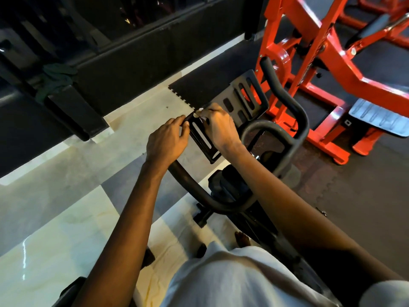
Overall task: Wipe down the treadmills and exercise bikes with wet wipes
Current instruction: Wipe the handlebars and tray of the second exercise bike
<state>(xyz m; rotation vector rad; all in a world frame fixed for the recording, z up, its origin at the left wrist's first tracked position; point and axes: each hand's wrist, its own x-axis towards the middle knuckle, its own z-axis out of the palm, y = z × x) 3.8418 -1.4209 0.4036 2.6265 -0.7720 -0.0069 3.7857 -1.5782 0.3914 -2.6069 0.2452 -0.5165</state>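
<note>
A black exercise bike (223, 191) stands in front of me, with curved handlebars (285, 100) and a slotted black console bracket (241, 98) at its top. My left hand (168, 138) grips the left edge of the bracket's lower plate (202, 140) with curled fingers. My right hand (221, 127) pinches a small white wet wipe (200, 113) and presses it onto the plate's upper corner. Most of the wipe is hidden under my fingers.
An orange steel weight machine (309, 69) with a grey footplate (376, 116) stands close on the right, on dark rubber mats (354, 185). A black low wall (132, 58) runs along the left. Pale glossy tiles (55, 218) cover the floor to the left.
</note>
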